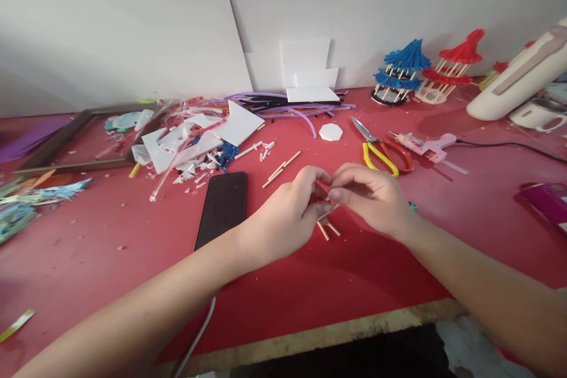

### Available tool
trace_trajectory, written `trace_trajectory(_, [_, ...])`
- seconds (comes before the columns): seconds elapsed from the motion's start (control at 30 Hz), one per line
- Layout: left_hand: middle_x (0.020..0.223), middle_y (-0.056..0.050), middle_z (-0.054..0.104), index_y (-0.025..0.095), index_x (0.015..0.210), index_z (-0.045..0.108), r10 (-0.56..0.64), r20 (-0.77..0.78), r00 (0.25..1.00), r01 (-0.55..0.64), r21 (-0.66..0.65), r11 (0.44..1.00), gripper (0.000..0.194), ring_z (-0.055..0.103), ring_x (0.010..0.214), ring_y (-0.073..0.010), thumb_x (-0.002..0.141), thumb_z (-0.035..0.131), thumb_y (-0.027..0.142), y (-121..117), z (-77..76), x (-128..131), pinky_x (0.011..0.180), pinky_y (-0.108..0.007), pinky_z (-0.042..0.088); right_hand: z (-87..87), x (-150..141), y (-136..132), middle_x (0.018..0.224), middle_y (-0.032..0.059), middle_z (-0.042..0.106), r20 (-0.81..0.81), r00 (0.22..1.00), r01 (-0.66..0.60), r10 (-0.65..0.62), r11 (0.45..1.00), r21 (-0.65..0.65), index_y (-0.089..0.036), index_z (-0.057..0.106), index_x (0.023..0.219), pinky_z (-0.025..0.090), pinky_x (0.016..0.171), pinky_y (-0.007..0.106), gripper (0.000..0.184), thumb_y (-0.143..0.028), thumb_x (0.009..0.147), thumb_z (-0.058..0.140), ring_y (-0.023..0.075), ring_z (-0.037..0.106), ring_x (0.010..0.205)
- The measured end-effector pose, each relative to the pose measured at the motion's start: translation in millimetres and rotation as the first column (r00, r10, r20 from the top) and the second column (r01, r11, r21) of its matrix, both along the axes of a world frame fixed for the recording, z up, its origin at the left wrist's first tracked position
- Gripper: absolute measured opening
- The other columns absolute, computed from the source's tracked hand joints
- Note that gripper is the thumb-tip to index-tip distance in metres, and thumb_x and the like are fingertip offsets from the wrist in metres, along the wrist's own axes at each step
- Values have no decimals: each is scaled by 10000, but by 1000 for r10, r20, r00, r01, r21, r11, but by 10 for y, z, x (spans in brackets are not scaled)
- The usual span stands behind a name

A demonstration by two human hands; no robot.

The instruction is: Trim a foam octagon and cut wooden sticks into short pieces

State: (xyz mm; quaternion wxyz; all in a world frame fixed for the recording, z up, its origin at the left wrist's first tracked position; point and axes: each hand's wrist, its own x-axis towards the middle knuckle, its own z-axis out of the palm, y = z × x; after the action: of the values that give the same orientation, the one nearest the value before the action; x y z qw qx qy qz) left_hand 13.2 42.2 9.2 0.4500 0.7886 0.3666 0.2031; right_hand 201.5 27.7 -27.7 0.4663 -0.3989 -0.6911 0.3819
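My left hand (pixel 287 212) and my right hand (pixel 376 195) meet over the middle of the red table, both closed in a pinch. A thin wooden stick (pixel 328 213) shows between the thumbs. The fingers hide most of what they hold. Just below them two more short stick ends (pixel 323 231) poke out; whether these are held too or lie on the table, I cannot tell. Beyond the left hand lie several loose sticks (pixel 282 169). A white octagonal piece (pixel 330 132) rests farther back.
A black phone (pixel 224 204) with a cable lies left of the hands. To the right are scissors (pixel 381 144) and a pink glue gun (pixel 427 146). Blue (pixel 398 71) and red (pixel 454 68) stick models stand behind. White scraps (pixel 195 142) and purple strips (pixel 283 107) lie at back left.
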Motion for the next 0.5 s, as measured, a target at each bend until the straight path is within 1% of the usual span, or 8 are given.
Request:
trace_trajectory(0.07, [873,-37,629,175,1105,443,-7,-51,999,6,-13,1000,203,629,779,-169,907,432,133,1,10,9,690,-304,504,11,9,24,785,0,627,-119,989,83,-87,996,-32,-229,639,809,515,625,277,104,-309,873,651,128,612,702])
trace_trajectory(0.13, [872,-41,632,166,1089,514,2,-104,995,-6,-40,999,199,622,782,-176,903,450,144,15,22,9,715,-321,503,20,25,50,814,-3,642,-305,931,197,-200,980,-41,-254,613,850,527,616,289,82,-318,901,614,131,628,695])
trace_trajectory(0.2, [853,-32,634,166,1009,592,11,-82,997,-26,-186,982,168,631,800,-170,902,463,149,42,30,4,761,-323,509,28,44,69,835,-2,655,-441,860,263,-255,964,-45,-268,590,868,542,611,310,68,-320,912,595,137,643,680])
trace_trajectory(0.23, [830,-20,627,167,959,614,47,-26,999,-53,-304,951,156,639,803,-159,905,468,150,58,32,2,786,-316,515,31,52,73,815,-4,658,-464,846,273,-263,961,-48,-271,587,863,546,604,317,67,-319,905,606,140,644,659])
trace_trajectory(0.33, [731,26,574,155,858,618,285,181,941,-103,-650,753,139,644,727,-99,910,489,144,104,31,7,821,-282,535,39,45,50,722,-17,660,-414,875,237,-250,968,-82,-265,605,839,555,585,317,87,-311,851,678,140,638,605])
trace_trajectory(0.4, [703,39,560,142,845,617,395,260,881,-75,-748,660,119,625,663,-70,894,513,114,120,24,18,786,-259,550,44,13,19,700,-23,663,-337,911,208,-236,971,-119,-255,622,830,551,573,293,103,-305,820,712,132,637,597])
trace_trajectory(0.43, [705,36,572,135,844,622,401,284,871,-53,-757,651,107,620,652,-67,882,528,102,122,17,24,761,-247,553,43,-9,6,695,-25,661,-293,927,200,-233,970,-138,-246,631,822,544,563,275,109,-306,810,720,123,632,590])
trace_trajectory(0.5, [733,18,610,125,855,640,353,299,887,-37,-714,699,83,624,677,-74,858,563,95,113,-8,34,733,-230,551,32,-52,-8,670,-32,644,-202,954,184,-220,966,-182,-222,638,796,516,524,238,134,-323,801,726,98,603,549])
